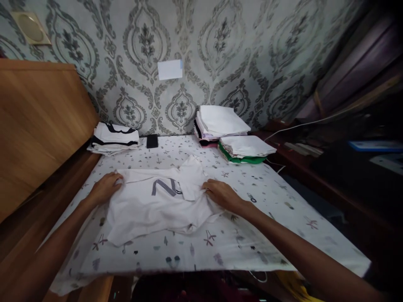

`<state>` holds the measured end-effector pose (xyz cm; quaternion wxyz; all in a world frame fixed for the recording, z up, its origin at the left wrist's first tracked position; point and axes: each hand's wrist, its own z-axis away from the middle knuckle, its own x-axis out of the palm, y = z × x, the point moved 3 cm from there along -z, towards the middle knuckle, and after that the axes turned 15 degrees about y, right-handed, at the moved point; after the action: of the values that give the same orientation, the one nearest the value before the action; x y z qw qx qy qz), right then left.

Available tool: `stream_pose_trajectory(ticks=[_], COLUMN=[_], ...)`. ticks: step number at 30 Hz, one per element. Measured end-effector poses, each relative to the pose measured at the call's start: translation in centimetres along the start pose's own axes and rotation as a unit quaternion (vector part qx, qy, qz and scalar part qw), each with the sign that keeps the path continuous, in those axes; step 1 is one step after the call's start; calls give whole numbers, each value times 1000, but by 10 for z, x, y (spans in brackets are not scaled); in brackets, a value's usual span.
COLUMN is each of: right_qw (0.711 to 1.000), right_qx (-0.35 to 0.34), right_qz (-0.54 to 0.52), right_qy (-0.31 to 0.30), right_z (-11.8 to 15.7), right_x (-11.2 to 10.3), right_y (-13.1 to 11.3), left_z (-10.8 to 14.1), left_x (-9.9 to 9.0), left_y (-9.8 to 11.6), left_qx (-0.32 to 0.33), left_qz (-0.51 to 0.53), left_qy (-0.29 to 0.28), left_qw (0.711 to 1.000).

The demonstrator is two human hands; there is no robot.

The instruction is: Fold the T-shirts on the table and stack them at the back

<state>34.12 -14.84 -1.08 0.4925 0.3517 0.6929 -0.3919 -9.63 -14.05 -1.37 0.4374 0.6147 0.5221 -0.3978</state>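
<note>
A white shirt [141, 209] with a dark striped print lies partly folded on the patterned cloth of the table [195, 256]. Its collar end points to the right. My left hand [106, 187] pinches the shirt's far left corner. On the other side, my right hand [220, 193] has its fingers closed on the fabric beside the collar. The middle of the shirt is slightly wrinkled.
Folded clothes [115, 138] lie at the back left, beside a black phone [152, 141]. Two more piles stand at the back right, a taller white one [222, 121] and a lower one [247, 147]. A wooden cabinet [40, 126] borders the left.
</note>
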Motion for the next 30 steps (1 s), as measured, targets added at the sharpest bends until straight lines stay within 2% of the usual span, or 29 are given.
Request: stream_pose_trajectory(ticks=[7,9,12,14,18,22,24,27,30], right_qw=[988,983,980,979,988,986,979,959,918], right_qx=[19,48,137,169,134,123,145,188,250], right_qz=[-151,-174,-143,-102,-61,-88,-126,-201,-304], right_qy=[-27,-25,26,47,49,64,71,70,52], right_z=[-13,-17,-22,-23,-23,-22,-23,-29,-35], right_x=[-2,1,8,12,13,6,3,-1,-4], right_y=[21,25,33,35,30,30,33,38,41], left_z=[-12,-14,-15,-14,-11,-11,-14,-18,-18], left_x=[-1,-1,0,-1,-2,-3,-5,-8,-10], left_y=[3,0,-3,-3,1,5,5,4,5], left_qx=[18,19,12,6,2,22,38,40,32], left_qz=[-22,-11,-11,-22,-35,-49,-51,-31,-17], left_qy=[-2,-18,-44,-54,-50,-29,-29,-60,-89], left_qw=[1000,1000,999,998,998,998,998,997,995])
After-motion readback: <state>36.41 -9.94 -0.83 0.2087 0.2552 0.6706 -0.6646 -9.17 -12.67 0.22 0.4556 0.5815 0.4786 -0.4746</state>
